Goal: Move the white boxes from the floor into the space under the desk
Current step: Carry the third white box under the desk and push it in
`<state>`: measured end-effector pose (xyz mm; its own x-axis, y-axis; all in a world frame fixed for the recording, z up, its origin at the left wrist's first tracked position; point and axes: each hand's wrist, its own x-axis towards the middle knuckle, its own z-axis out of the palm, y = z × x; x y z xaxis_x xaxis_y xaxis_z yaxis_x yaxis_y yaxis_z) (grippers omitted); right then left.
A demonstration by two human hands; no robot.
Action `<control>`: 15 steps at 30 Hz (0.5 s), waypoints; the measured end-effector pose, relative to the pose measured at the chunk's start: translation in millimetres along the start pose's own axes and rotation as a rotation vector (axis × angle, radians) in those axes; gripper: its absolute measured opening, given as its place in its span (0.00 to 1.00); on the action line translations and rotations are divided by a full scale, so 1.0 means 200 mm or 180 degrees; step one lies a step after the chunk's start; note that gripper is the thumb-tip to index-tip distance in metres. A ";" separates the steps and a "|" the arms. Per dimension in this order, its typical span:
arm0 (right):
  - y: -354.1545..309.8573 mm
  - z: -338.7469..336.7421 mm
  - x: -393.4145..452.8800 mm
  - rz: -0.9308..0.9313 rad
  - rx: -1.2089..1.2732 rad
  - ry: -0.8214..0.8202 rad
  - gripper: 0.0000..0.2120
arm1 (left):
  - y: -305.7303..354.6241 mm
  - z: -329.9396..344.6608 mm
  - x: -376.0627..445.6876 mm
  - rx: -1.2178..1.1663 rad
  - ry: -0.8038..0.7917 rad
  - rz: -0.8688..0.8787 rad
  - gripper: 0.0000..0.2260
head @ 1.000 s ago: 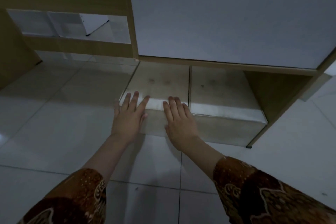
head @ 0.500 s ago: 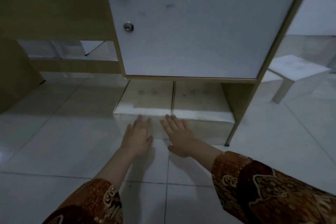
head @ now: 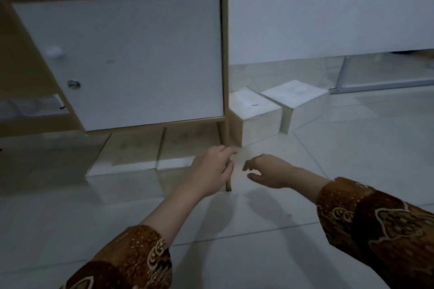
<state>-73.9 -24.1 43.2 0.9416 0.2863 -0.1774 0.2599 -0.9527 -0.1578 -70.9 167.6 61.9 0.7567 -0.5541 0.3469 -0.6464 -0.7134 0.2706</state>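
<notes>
Head view. Dim room, pale glossy tiled floor [head: 352, 171], white wall [head: 328, 19] behind. A table [head: 225, 54] with wood-toned frame stands at left-centre; its cabinet door [head: 141, 58] is white, shut, with a small lock [head: 74, 84] near the lower left corner.

Gap under the cabinet: two white boxes side by side, touching, front edges protruding onto the floor. Left stowed box [head: 126, 155]; right stowed box [head: 180, 148]. Contents of boxes not visible; all closed.

Two further white boxes sit on the floor right of the table leg: near box [head: 254, 110] just beside the leg, far box [head: 296, 98] just beside it, further right.

Left hand [head: 211, 171]: empty, fingers loosely spread, hovering in front of the right stowed box's front corner and the table leg; contact cannot be told. Right hand [head: 267, 171]: empty, fingers curled and apart, above bare floor, nearer than the near box, apart from it. Patterned brown sleeves [head: 375, 223] on both arms.
</notes>
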 end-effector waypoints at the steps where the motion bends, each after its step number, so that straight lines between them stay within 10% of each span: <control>1: 0.08 -0.02 -0.01 0.0135 0.0021 0.0007 0.17 | 0.06 0.02 0.05 -0.0039 -0.0004 0.0026 0.15; 15: 0.85 0.16 0.24 0.1071 0.0497 0.0355 0.29 | 0.10 0.52 0.66 0.0189 -0.0625 -0.0819 0.21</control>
<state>9.0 -168.5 -22.6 0.9884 -0.0608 -0.1391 -0.0952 -0.9619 -0.2563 26.3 34.4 19.6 0.9026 -0.4205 0.0926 -0.4292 -0.8613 0.2721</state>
